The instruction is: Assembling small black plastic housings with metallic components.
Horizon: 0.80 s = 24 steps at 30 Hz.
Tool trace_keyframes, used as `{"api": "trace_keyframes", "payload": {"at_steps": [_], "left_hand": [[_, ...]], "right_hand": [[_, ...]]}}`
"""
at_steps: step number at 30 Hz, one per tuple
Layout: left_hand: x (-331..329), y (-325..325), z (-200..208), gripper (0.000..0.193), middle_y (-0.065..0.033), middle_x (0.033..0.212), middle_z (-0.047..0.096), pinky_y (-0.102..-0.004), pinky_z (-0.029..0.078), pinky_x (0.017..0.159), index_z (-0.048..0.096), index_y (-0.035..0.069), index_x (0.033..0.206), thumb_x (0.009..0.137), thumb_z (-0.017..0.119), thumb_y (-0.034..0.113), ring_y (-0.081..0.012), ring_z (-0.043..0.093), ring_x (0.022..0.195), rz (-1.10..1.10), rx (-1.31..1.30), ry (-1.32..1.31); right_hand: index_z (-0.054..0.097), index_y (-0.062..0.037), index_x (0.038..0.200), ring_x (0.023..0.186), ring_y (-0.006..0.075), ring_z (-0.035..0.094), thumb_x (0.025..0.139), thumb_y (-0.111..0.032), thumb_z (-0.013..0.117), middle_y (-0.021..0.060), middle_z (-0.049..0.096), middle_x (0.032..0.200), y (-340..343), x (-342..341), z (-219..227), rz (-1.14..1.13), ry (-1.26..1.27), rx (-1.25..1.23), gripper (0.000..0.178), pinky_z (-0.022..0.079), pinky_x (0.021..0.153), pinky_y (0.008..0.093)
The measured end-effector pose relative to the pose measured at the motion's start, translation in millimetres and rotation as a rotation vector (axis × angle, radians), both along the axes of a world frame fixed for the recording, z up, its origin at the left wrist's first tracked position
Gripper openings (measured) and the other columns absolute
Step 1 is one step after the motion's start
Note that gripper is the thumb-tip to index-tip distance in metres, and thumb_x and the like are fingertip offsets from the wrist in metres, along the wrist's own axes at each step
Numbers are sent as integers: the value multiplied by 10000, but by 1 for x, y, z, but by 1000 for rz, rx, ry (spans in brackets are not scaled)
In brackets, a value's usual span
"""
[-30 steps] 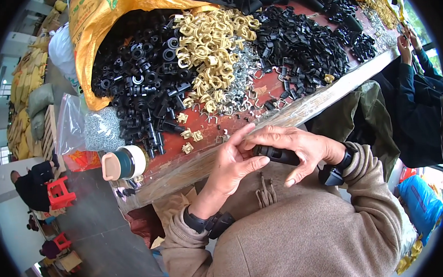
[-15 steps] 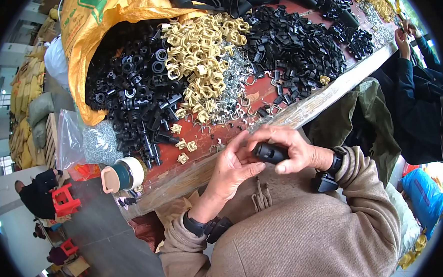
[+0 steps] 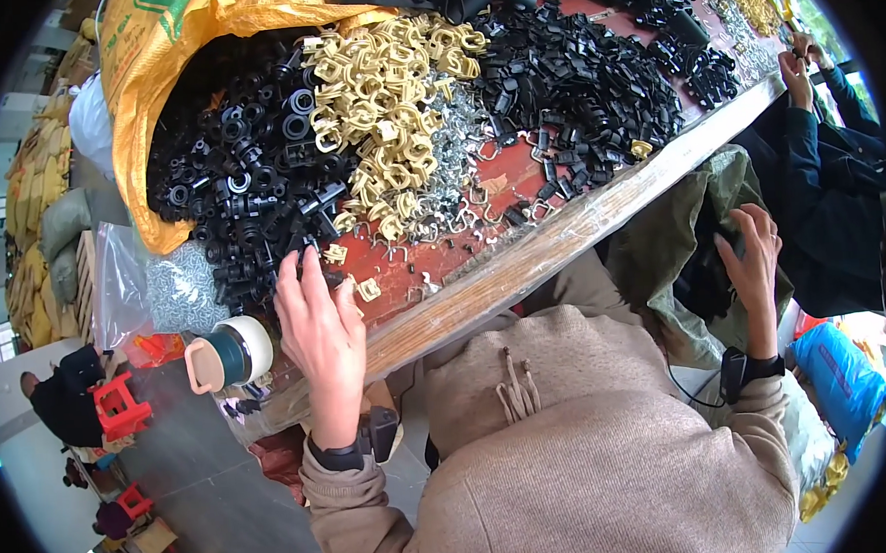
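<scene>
My left hand (image 3: 324, 338) is at the near edge of a heap of black plastic fittings (image 3: 247, 177), fingers spread. A dark fitting shows between its fingers and thumb; I cannot tell whether they touch it. Loose cream clips (image 3: 368, 289) lie just beside that thumb. Over on the right, my right hand (image 3: 757, 260) is raised at an olive-green sack (image 3: 685, 219), its fingers apart and nothing in them. Dark contents show inside the sack's mouth, too shadowed to make out.
Cream plastic clips (image 3: 385, 119), small metal parts (image 3: 453, 151) and black clips (image 3: 583, 89) are heaped on the red table (image 3: 418, 268). Its wooden edge (image 3: 523, 272) runs in front of me. A lidded cup (image 3: 232, 355) stands left; another person's hands (image 3: 798, 73) work at far right.
The black cylindrical fitting I held between both hands is gone from them. My left hand has moved left to the black heap, my right hand right to the green sack.
</scene>
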<state>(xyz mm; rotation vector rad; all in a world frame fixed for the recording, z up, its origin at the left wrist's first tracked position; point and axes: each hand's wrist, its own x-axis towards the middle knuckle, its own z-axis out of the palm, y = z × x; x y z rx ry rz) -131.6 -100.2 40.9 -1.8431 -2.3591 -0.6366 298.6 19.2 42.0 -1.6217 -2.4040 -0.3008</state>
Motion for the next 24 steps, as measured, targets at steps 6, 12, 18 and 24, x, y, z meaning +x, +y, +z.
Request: {"api": "trace_keyframes", "payload": {"at_steps": [6, 12, 18, 24], "left_hand": [[-13, 2, -16, 362, -154, 1028, 499, -371, 459, 668, 463, 14, 1102, 766, 550, 115, -315, 547, 820, -20, -176, 21], [-4, 6, -8, 315, -164, 1003, 507, -364, 460, 680, 496, 7, 1056, 756, 550, 88, -305, 558, 819, -103, -293, -376], [-3, 9, -18, 336, -165, 1016, 518, -306, 474, 643, 504, 4, 1077, 747, 555, 44, -237, 579, 701, -247, -247, -252], [6, 10, -7, 303, -167, 999, 521, -352, 457, 736, 513, -13, 1039, 738, 526, 14, -321, 552, 846, -138, -64, -362]], "right_hand": [[549, -31, 775, 749, 256, 485, 654, -25, 602, 88, 502, 764, 23, -112, -3, 460, 390, -266, 132, 384, 660, 321], [517, -46, 751, 688, 258, 461, 656, -80, 588, 79, 473, 767, 43, -192, -27, 677, 240, -336, 123, 370, 614, 349], [472, -52, 712, 738, 279, 508, 677, -88, 550, 100, 488, 789, 53, -200, -46, 721, 218, -399, 93, 403, 626, 360], [476, -44, 752, 670, 225, 522, 754, -72, 516, 62, 483, 734, 46, -198, -40, 669, 442, -477, 48, 412, 594, 308]]}}
